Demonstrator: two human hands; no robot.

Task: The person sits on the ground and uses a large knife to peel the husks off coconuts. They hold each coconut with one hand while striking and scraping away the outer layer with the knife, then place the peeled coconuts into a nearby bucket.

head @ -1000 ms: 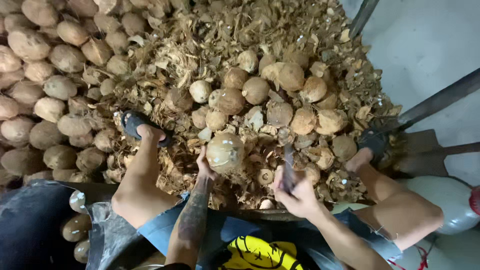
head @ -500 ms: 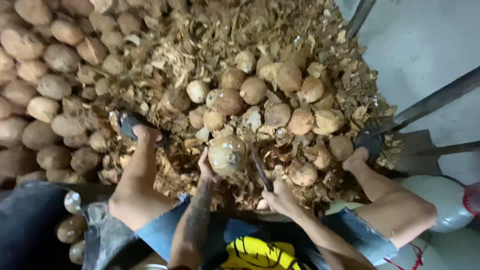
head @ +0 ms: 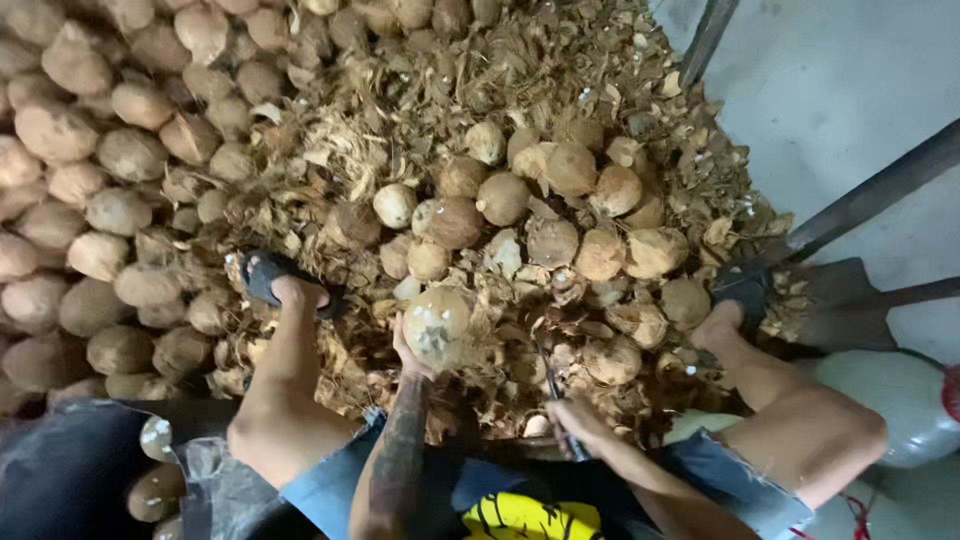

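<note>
My left hand [head: 408, 352] holds up a partly husked coconut [head: 436, 324] in front of me, gripping it from below. My right hand [head: 572, 418] grips a dark knife [head: 549, 378] whose blade points up toward the pile, a little right of the coconut and apart from it. Both my bare legs stretch forward into the husk litter. My left foot wears a dark sandal [head: 266, 274] and my right foot a dark sandal [head: 742, 290].
Several husked coconuts [head: 548, 190] lie in a heap of dry husk scraps [head: 380, 140]. A large pile of brown unhusked coconuts [head: 90, 150] fills the left. Metal tool handles [head: 870, 190] and a shovel blade [head: 840, 300] lie at the right on grey floor.
My right hand with the knife has drawn back down and away from the coconut. The coconut in my left hand stays raised in about the same place.
</note>
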